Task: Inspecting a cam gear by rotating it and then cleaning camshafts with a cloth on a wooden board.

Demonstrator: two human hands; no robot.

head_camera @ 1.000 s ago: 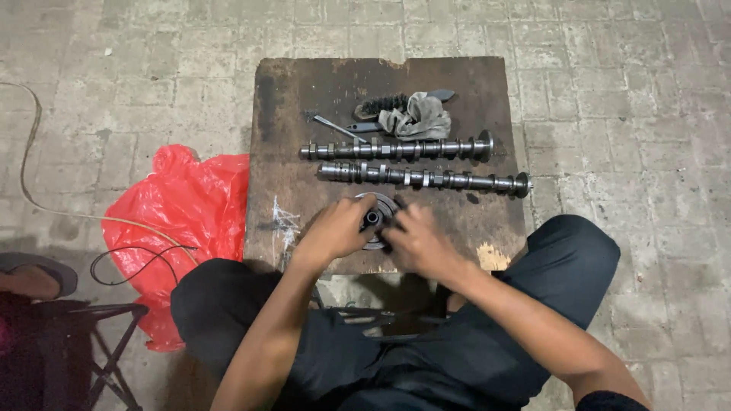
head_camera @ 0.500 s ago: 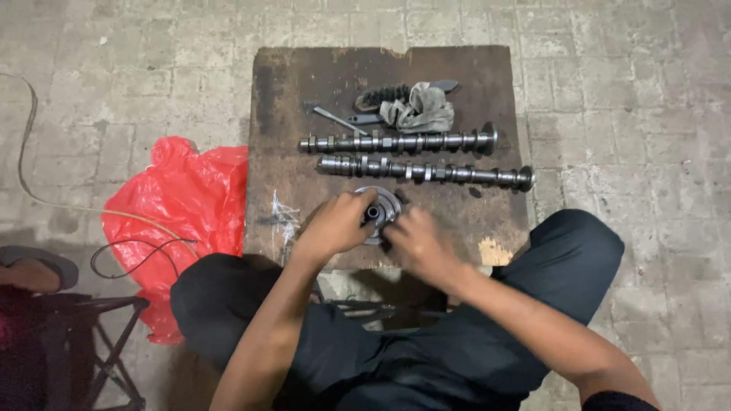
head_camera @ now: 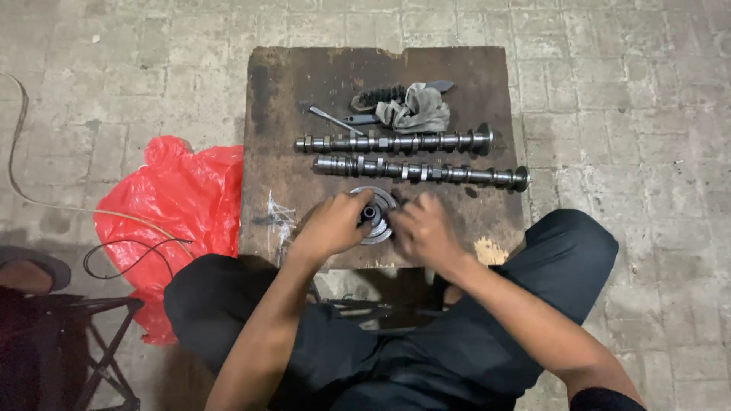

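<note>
Little has shifted in the last second: both hands stay on the round metal gear [head_camera: 375,215] at the counter's [head_camera: 266,152] near edge. Left hand [head_camera: 335,224] and right hand [head_camera: 422,228] keep their fingers clamped on it. Beyond lie two camshafts [head_camera: 396,141], untouched; farther, a rag [head_camera: 417,110] and brush [head_camera: 377,97]. Work looks midway.

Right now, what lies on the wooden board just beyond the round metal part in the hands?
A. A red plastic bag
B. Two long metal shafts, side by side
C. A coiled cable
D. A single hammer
B: two long metal shafts lie side by side across the wooden board, beyond the round metal part held by the left hand and right hand.
</note>
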